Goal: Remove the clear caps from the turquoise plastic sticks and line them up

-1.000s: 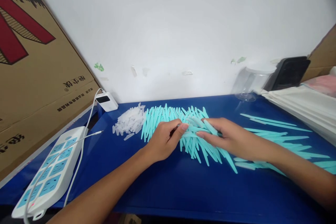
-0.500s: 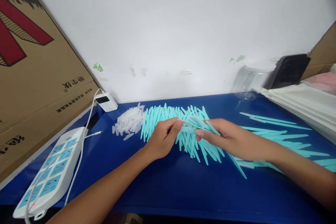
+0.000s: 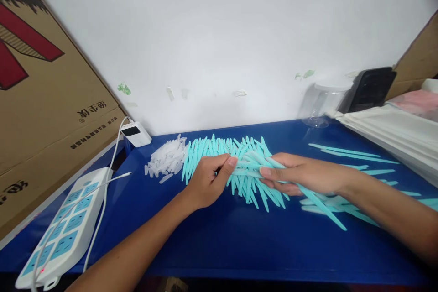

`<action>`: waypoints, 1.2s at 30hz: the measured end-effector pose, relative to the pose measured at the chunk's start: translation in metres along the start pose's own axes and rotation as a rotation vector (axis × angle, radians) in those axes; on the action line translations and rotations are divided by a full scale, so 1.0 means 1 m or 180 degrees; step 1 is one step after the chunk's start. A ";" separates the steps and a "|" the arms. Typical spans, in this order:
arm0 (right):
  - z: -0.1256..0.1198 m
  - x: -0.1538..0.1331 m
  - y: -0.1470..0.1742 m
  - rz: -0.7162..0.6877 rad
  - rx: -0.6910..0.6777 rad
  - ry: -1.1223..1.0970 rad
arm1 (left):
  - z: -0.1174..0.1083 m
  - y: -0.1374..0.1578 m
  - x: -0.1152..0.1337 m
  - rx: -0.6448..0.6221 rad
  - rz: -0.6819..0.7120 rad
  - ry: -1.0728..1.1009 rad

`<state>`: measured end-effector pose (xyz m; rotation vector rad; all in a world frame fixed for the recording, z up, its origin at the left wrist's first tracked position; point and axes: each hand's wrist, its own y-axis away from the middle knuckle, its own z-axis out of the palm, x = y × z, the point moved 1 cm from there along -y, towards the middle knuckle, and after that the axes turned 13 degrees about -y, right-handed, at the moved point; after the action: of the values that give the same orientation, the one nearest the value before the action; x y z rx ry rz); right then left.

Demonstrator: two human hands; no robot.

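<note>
My right hand (image 3: 290, 174) is closed around a bundle of several slim teal plastic sticks (image 3: 323, 209), shaped like eyebrow razors. Their long ends poke out below the palm toward the lower right. With thumb and forefinger, my left hand (image 3: 212, 178) pinches the left end of one stick from that bundle; its very tip is hidden by the fingers. Under and behind both hands lies a thick pile of the same teal sticks (image 3: 201, 155). Just left of it is a heap of small translucent white caps (image 3: 167, 157).
More teal sticks (image 3: 356, 153) lie loose on the blue table (image 3: 219, 246) at the right. A clear jar (image 3: 320, 105), a black object (image 3: 372, 89) and white stacked sheets (image 3: 383, 134) stand beyond. A power strip (image 3: 68, 223), cables, a white device (image 3: 137, 133) and a carton (image 3: 51, 100) are left.
My right hand has turned, and the long ends of its sticks now stick out farther to the lower right. My left hand keeps its pinch. The whole view has shifted slightly.
</note>
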<state>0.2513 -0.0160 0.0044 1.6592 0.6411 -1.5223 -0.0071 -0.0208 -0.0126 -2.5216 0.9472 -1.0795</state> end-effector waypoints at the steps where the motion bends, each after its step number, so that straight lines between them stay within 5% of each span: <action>1: -0.004 -0.001 0.002 0.0033 0.0028 0.0045 | -0.005 -0.001 -0.005 0.0134 -0.0056 -0.0034; 4: -0.018 -0.001 0.009 0.0028 0.0246 0.0169 | -0.030 -0.006 -0.026 0.0681 -0.0356 -0.0416; 6: -0.025 0.000 0.010 -0.0046 0.0461 0.0170 | -0.048 -0.011 -0.043 0.0789 -0.0485 -0.1307; 11: -0.025 0.004 0.004 -0.0073 0.0795 0.0268 | -0.075 -0.015 -0.077 -0.0142 -0.1193 -0.3588; 15: -0.019 0.004 0.001 -0.0054 0.0971 0.0344 | -0.085 -0.009 -0.091 -0.0456 -0.1847 -0.3987; 18: -0.018 0.005 0.000 -0.0129 0.1073 0.0452 | -0.092 -0.007 -0.094 -0.0200 -0.2088 -0.4021; 22: -0.014 0.004 -0.002 -0.0291 0.1231 0.0600 | -0.083 -0.011 -0.079 0.0755 -0.1467 -0.3374; 25: -0.009 0.003 -0.004 -0.0408 0.1264 0.0643 | -0.054 -0.013 -0.052 0.1032 -0.0996 -0.1823; 30: -0.002 0.005 -0.009 -0.0634 0.1078 0.0626 | 0.005 -0.009 -0.010 -0.0171 -0.0746 0.0695; 36: 0.011 0.004 -0.012 -0.0650 0.0944 0.0689 | 0.026 -0.001 0.001 -0.0380 -0.0871 0.1161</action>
<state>0.2357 -0.0186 -0.0015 2.0563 0.7461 -1.6580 0.0122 -0.0215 -0.0299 -2.6600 0.7807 -1.6548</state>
